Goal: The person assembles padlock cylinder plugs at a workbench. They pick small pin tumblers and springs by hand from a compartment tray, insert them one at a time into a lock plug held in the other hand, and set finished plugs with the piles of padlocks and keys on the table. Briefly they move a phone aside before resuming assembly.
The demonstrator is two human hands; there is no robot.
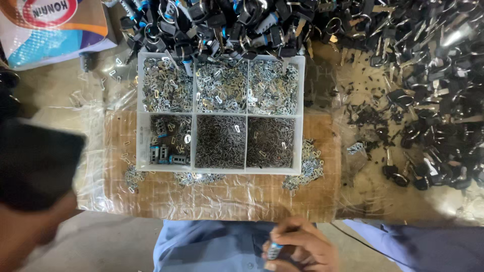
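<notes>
Blue work clothes, bare hand
The person wears blue-grey cloth with a small button along the near edge, left and right of the bare hand (301,247); no sleeve covers it.

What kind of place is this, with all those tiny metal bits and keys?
Probably a small workshop where keys or locks get put together. A white six-part tray holds sorted little metal pieces, heaps of black-headed keys cover the bench, and one hand holds a small part over the person's lap.
</notes>
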